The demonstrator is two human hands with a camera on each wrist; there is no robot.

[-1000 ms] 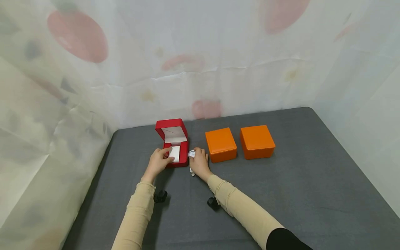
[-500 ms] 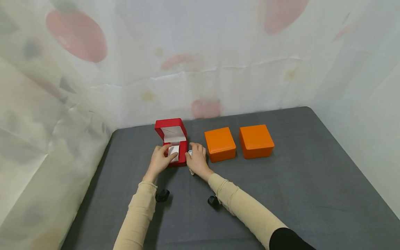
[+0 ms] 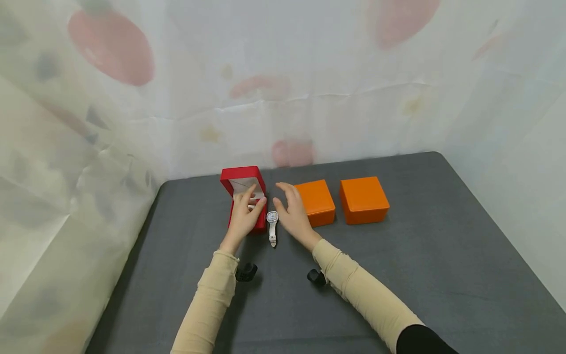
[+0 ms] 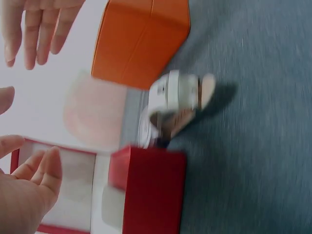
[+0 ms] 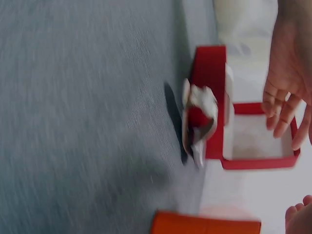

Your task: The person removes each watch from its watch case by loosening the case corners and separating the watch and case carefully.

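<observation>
1. Both hands have let go and lifted; the watch now lies on the worktop, just right of the red box.
2. Left hand rests spread over the box.
3. Right hand hovers spread.
4. Best to hold the box steady while lifting the watch.

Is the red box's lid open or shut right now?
Open: the red box has its lid raised, showing the white lining; left hand is over it.
</observation>
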